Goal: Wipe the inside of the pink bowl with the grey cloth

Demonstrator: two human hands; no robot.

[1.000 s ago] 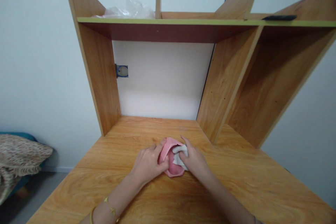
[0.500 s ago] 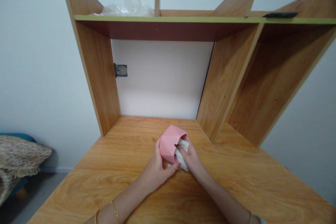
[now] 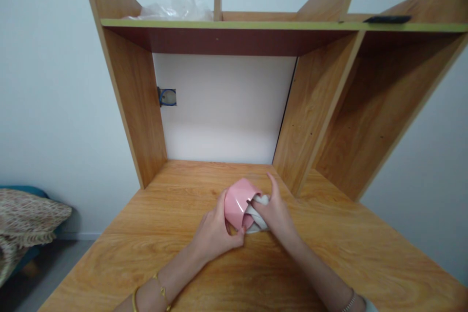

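A glossy pink faceted container (image 3: 237, 200) is tilted on its side above the desk, its mouth toward the right and a small dark notch or hole near the rim. My left hand (image 3: 214, 231) grips it from the left, thumb at the lower rim. At the mouth, my right hand (image 3: 277, 212) is closed on a white cloth (image 3: 259, 223), partly inside the container and partly hanging out below. One finger of that hand sticks up, away from the container. The fingertips in the cloth are hidden.
Under both hands lies a wooden desktop (image 3: 175, 204), with upright panels and a shelf (image 3: 234, 24) behind. On the shelf are clear plastic wrap (image 3: 175, 7) and a dark flat object (image 3: 387, 19). An uncovered wall box (image 3: 168, 97) shows wires. A knitted blanket (image 3: 32, 212) lies at left.
My right hand has shifted slightly right and up with the cloth, and one finger now points upward. The container has turned a little and moved slightly right in my left hand.
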